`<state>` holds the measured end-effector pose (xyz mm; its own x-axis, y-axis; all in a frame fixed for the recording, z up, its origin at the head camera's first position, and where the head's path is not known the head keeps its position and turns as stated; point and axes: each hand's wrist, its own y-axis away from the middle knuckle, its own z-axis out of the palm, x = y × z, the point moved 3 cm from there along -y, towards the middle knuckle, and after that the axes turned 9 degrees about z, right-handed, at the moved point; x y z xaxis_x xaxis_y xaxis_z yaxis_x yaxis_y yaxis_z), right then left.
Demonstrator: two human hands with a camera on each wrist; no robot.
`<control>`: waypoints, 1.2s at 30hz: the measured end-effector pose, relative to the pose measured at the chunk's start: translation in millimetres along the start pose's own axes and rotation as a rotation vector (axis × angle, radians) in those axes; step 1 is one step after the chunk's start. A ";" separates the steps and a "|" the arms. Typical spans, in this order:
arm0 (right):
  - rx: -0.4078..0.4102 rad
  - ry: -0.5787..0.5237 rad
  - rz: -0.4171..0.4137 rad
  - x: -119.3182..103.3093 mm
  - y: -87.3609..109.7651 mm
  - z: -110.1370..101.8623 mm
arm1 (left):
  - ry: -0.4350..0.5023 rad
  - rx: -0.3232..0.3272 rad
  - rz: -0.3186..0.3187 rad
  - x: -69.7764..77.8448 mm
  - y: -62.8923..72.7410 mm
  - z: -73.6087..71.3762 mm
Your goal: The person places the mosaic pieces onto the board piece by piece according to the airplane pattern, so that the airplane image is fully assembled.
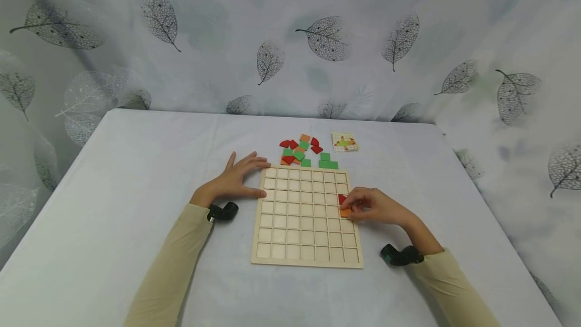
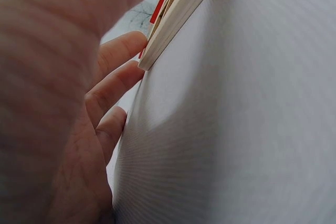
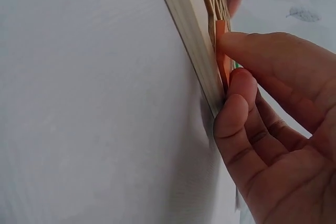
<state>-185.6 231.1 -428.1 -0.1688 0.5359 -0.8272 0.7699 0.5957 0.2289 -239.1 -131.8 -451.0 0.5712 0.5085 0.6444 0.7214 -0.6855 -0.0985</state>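
I judge this work to be near its start: only two coloured pieces show on the wooden grid board (image 1: 308, 263), which lies flat on the bench (image 1: 136, 191) between my hands. A red piece (image 1: 342, 199) sits in the rightmost column, partly covered by my fingers, and just below it, towards me, is an orange piece (image 1: 345, 213) that my right hand (image 1: 373, 204) pinches by its edge. That one is at its cell, but I can't tell whether it is fully seated. My left hand (image 1: 237, 178) is spread, thumb and fingertips touching the board's left edge, holding no piece. Much looks left over: beyond the board's far edge lies a loose, overlapping pile of red, green and orange pieces (image 1: 299, 155), and just to its right three green pieces (image 1: 328, 164) lie close together, all of them off the grid. Farther right, near those, is a small patterned card (image 1: 345, 142), whose printed design is too small for me to match against the board cell by cell.
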 end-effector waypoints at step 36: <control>0.047 0.009 -0.036 -9.4 -21.8 -4.1 | -0.001 -0.006 -0.006 -3.9 0.4 0.7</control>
<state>-203.4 215.5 -423.3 -0.2025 0.5203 -0.8296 0.7913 0.5860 0.1743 -240.8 -133.7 -454.0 0.5668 0.5132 0.6445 0.7225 -0.6855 -0.0897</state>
